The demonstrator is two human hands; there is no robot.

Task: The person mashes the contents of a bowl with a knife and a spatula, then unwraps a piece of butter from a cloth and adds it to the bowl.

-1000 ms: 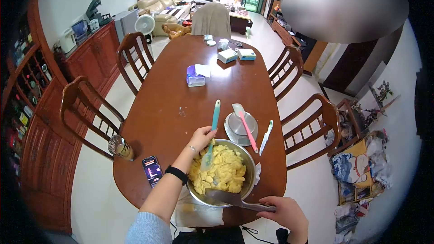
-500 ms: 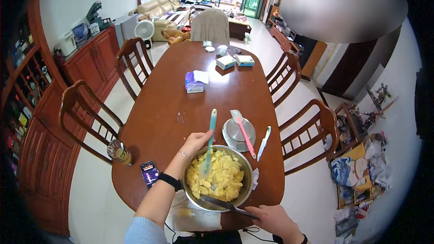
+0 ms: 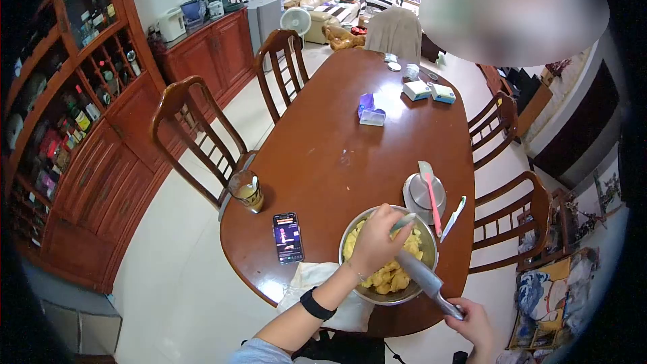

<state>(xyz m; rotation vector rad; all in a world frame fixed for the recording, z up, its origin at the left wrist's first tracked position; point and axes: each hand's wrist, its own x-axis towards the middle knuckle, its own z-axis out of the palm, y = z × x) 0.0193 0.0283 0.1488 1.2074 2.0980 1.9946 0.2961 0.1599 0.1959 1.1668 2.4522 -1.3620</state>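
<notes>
A steel bowl (image 3: pixel 435 256) of lumpy yellow mash (image 3: pixel 391 280) sits at the near end of the table. Above the bowl, my left hand (image 3: pixel 376 246) is closed around a teal spatula (image 3: pixel 404 222); the hand covers most of it. My right hand (image 3: pixel 474 323) grips the handle of a broad-bladed metal knife (image 3: pixel 419 274), which slants across the bowl's near right rim with its tip over the mash. Beyond the bowl, a pink-handled spatula (image 3: pixel 430 195) lies across a round kitchen scale (image 3: pixel 411 199). Beside it rests a white and green knife (image 3: pixel 454 217).
Left of the bowl are a phone (image 3: pixel 288 237), a glass of drink (image 3: pixel 247 192) and a white cloth (image 3: pixel 310 280). Tissue packs (image 3: pixel 372 113) and small boxes (image 3: pixel 418 91) stand farther up the table (image 3: pixel 310 162). Wooden chairs (image 3: pixel 192 114) line both sides.
My view has turned left. My left hand has come over the bowl, with the teal spatula tipped from its upright pose. The right hand's knife now angles up across the rim, its broad face showing.
</notes>
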